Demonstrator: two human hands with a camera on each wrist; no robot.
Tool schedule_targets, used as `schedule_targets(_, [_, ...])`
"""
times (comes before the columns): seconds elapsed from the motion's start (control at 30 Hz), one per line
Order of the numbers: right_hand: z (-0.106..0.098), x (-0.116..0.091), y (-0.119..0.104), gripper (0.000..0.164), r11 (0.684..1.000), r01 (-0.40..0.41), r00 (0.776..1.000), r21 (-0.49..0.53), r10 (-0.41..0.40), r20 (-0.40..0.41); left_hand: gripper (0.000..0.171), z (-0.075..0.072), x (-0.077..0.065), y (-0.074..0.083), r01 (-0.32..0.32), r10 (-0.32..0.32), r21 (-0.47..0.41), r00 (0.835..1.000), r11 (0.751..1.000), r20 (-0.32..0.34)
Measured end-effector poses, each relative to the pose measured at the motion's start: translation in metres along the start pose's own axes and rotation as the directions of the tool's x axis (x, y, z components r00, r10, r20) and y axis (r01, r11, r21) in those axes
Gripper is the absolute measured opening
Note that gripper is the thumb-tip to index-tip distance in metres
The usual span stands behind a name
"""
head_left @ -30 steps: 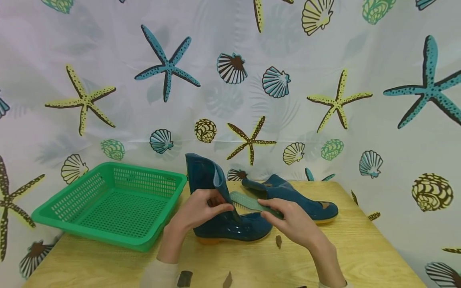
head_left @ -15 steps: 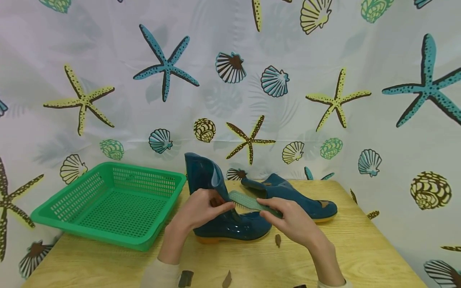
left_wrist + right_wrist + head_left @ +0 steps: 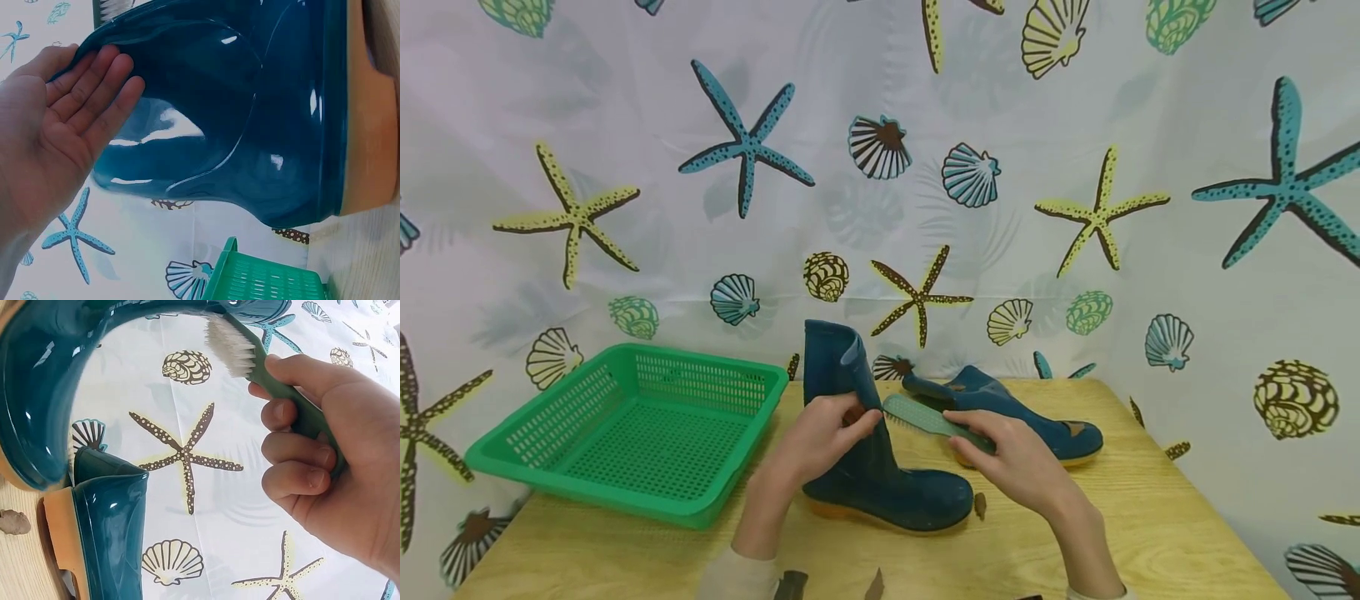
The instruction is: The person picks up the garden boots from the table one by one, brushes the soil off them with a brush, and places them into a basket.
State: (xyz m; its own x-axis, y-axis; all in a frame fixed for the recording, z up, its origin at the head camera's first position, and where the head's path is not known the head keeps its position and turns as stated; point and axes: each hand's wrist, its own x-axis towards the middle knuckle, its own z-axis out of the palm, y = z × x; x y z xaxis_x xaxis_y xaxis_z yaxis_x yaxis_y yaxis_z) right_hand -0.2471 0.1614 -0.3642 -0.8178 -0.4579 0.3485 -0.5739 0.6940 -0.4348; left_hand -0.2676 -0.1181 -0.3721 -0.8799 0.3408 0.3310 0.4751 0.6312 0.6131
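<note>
Swung slightly round, the glossy blue rubber boot [image 3: 887,493] stands on the yellow wood-grain desk [image 3: 1138,517]; left hand [image 3: 826,432] pinches it, right hand [image 3: 1017,457] grips a green white-bristled brush [image 3: 917,414]; likely mid-scrub, next needing a steady boot

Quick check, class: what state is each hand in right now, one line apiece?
Left hand: closed, pinching the nearer glossy dark-blue rubber boot by its shaft.
Right hand: closed, holding the slim green brush with whitish bristles.
</note>
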Motion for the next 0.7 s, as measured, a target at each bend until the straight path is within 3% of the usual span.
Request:
schedule_targets(0.37, [-0.004,-0.003,0.002,0.035,0.999,0.049,0.998,-0.005,-0.05,-0.05,0.025,-0.008,-0.005,0.002,0.07,-0.074,-0.075,0.996,0.995,-0.05])
schedule_targets(0.57, [-0.005,-0.004,0.003,0.034,0.998,0.06,0.995,-0.012,-0.061,-0.082,0.021,-0.012,-0.005,0.001,0.064,-0.071,-0.094,0.995,0.994,-0.067])
schedule_targets(0.7, [-0.005,-0.004,0.004,0.034,0.998,0.068,0.994,-0.013,-0.069,-0.087,0.018,-0.012,-0.005,-0.001,0.028,-0.038,-0.076,0.989,0.997,-0.142])
